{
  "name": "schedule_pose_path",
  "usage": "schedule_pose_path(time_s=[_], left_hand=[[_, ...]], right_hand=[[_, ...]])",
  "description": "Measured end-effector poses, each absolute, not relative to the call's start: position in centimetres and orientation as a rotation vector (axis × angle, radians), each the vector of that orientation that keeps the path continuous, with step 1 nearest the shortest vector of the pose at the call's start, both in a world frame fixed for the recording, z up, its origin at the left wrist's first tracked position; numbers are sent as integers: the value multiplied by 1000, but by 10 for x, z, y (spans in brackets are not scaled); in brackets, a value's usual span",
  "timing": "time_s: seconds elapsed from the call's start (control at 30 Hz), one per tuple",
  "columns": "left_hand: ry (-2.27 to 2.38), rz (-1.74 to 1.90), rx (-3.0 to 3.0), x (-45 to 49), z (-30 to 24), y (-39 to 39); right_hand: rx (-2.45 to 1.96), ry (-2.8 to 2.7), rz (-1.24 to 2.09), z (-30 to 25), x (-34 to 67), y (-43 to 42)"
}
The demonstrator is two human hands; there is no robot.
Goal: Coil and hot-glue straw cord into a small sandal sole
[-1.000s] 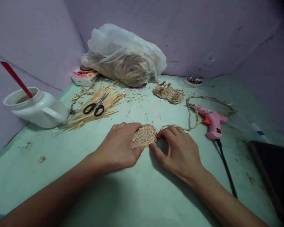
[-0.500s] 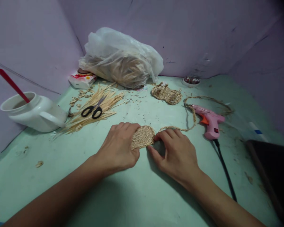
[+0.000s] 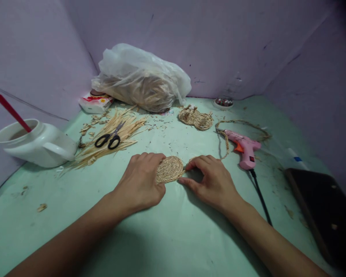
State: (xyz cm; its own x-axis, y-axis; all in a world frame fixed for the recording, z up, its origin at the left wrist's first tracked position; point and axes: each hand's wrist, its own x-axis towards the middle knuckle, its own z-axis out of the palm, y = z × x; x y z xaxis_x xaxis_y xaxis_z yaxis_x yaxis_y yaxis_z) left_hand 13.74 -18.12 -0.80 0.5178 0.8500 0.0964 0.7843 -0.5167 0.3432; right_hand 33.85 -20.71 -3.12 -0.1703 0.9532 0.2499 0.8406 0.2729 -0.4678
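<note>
My left hand (image 3: 142,181) is closed around the left part of an oval coil of braided straw cord (image 3: 170,169), fingers on its far side and thumb on its near side. That hand hides the coil's left end. At the coil's right edge, my right hand (image 3: 212,181) has its thumb and fingertips drawn in on the cord, with the thumb tip near the lower rim. The loose braided cord (image 3: 227,148) runs out from behind my right hand and loops back past a pink glue gun (image 3: 246,148). What exactly lies between the right fingertips is hard to see.
Scissors (image 3: 109,140) lie on straw strips (image 3: 127,127) at left, near a white jug (image 3: 37,148) with a red stick. Behind are a plastic bag (image 3: 144,77), a coiled straw piece (image 3: 196,117) and a small dish (image 3: 223,104). A dark phone-like slab (image 3: 320,207) lies right.
The camera view has shifted slightly, so the table things appear a little further left and lower. My left hand keeps its hold on the coil; my right hand stays at its right edge.
</note>
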Motion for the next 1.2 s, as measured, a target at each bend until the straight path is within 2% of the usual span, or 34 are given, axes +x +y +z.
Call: schedule_pose_path(time_s=[0.27,0.87,1.2], left_hand=[[1381,369,2508,137,-7,-182],[1361,308,2511,137,-4,-181],[1345,312,2508,137,-4,-180]], right_hand=[[-1453,-2079,292,-39,350,-200],[-1516,-2506,161,-18,350,-188],[-1520,-2272,76,-33,347,-188]])
